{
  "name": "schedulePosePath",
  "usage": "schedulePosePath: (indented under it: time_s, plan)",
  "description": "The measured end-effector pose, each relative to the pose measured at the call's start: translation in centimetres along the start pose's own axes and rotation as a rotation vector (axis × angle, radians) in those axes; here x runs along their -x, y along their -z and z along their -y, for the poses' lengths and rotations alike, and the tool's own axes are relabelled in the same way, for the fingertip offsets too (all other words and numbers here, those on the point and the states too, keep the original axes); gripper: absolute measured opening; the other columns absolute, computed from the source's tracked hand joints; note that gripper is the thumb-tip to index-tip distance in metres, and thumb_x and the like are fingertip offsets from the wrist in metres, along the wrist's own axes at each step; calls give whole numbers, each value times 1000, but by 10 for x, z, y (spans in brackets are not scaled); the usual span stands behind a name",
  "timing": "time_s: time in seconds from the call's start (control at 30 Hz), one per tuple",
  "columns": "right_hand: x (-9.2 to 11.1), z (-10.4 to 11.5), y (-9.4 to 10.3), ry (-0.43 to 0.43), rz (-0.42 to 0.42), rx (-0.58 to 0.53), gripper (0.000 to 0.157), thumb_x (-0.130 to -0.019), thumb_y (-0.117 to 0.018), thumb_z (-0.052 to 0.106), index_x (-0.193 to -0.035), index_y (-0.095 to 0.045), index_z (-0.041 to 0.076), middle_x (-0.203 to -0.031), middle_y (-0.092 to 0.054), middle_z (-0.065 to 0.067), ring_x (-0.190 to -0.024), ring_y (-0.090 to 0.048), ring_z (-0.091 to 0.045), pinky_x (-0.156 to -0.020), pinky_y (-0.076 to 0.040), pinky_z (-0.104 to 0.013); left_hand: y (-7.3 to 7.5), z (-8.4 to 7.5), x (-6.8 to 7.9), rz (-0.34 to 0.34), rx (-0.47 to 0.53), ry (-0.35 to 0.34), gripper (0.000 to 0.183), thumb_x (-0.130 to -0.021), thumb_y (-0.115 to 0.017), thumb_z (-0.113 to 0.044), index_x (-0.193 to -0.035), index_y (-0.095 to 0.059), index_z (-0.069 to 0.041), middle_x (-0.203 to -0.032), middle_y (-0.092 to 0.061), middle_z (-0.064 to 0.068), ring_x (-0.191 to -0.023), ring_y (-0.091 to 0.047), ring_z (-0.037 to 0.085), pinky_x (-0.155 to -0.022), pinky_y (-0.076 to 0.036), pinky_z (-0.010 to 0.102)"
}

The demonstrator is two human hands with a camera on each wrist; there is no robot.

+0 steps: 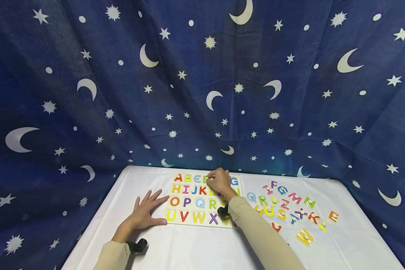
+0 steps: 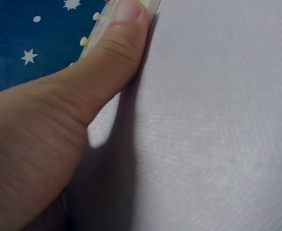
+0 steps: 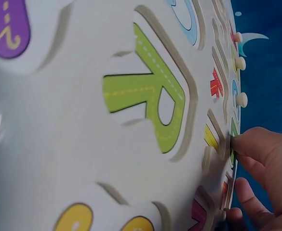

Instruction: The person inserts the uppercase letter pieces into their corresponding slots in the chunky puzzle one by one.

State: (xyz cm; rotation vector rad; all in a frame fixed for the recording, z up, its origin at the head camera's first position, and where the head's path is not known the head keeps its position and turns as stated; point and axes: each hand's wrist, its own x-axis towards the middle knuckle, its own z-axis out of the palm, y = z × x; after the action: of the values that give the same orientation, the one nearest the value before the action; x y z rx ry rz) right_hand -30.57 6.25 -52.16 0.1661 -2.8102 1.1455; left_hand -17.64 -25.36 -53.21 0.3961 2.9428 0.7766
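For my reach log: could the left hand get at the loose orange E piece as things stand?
Probably not easily: the left hand touches the letter board, the orange E piece lies far off to the right, and the right forearm stretches between them.

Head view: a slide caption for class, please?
Left hand at an alphabet board, right hand pinching the green D, loose letters alongside.
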Motion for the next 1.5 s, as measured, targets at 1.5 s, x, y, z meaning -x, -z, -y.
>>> schedulePosePath:
  time_s: [1.5]
  plan:
    - [20, -37, 94, 255, 302, 110, 37, -97, -73, 23, -132, -67, 11, -124, -64, -16, -116, -60, -37, -98, -52, -54, 1, 0, -3, -7, 12, -21, 99, -66, -87, -63, -150, -55, -22, -165, -31, 18, -153, -9, 53, -114, 7, 77]
